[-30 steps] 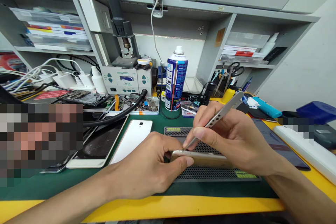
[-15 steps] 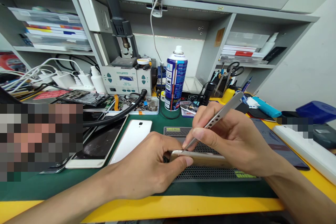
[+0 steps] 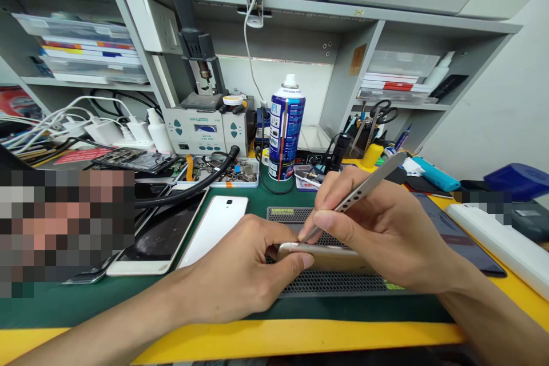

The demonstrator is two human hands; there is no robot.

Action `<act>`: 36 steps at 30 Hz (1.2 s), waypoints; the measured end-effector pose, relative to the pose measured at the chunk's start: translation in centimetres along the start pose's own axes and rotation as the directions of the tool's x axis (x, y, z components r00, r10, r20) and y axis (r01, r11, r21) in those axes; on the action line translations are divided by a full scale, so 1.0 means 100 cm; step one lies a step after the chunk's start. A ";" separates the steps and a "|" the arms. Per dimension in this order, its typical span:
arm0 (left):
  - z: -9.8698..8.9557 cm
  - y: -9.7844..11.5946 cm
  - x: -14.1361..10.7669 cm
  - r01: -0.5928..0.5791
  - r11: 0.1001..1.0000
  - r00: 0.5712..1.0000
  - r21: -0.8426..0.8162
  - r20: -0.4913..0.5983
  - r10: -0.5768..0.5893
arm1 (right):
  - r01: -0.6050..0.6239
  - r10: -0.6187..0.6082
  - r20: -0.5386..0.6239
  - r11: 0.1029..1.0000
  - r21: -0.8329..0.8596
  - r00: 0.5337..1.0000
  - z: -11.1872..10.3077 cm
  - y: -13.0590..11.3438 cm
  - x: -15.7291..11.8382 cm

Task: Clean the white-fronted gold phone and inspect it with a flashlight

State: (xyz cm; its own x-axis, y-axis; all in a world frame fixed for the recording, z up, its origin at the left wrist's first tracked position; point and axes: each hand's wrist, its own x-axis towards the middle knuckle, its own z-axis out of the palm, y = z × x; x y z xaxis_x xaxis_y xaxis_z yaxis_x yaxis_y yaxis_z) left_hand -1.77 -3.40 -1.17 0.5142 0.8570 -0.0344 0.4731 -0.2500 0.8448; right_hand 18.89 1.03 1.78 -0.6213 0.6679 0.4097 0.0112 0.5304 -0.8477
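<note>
My left hand [image 3: 249,269] grips one end of a gold smartphone [image 3: 334,259], its thumb on the near face and the fingers behind. The phone is tilted up on its long edge over a grey honeycomb mat [image 3: 317,285]. In my right hand [image 3: 386,234] is a pair of metal tweezers [image 3: 364,191], held like a pen between thumb and fingers. The tips point down at the phone's upper edge, close to my left index finger. Whether they touch the phone is hard to make out. My right hand covers the phone's far end.
Left of the mat lie a white phone [image 3: 218,226] and a dark-screened phone [image 3: 163,234]. Behind stand a blue spray can [image 3: 286,131], a parts tray [image 3: 218,171] and a soldering station [image 3: 206,128]. A black hose [image 3: 189,199] crosses at left; a dark tablet [image 3: 454,234] lies right.
Hardly anything differs. The camera view has shifted slightly, and the phone's upper edge sits a touch higher. Both hands keep their hold on the phone and the tweezers.
</note>
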 end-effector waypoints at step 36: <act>-0.024 0.003 -0.030 -0.221 0.972 0.812 0.079 -0.537 0.228 | 0.020 -0.023 -0.059 0.998 -0.060 0.998 0.002 -0.001 0.000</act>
State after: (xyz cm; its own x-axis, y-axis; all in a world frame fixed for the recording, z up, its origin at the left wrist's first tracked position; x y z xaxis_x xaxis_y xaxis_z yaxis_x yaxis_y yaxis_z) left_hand -4.84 -5.00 0.47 0.1409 0.8810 0.4516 0.4028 -0.4677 0.7867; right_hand 18.74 0.93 1.81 -0.5745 0.6848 0.4483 0.0456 0.5737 -0.8178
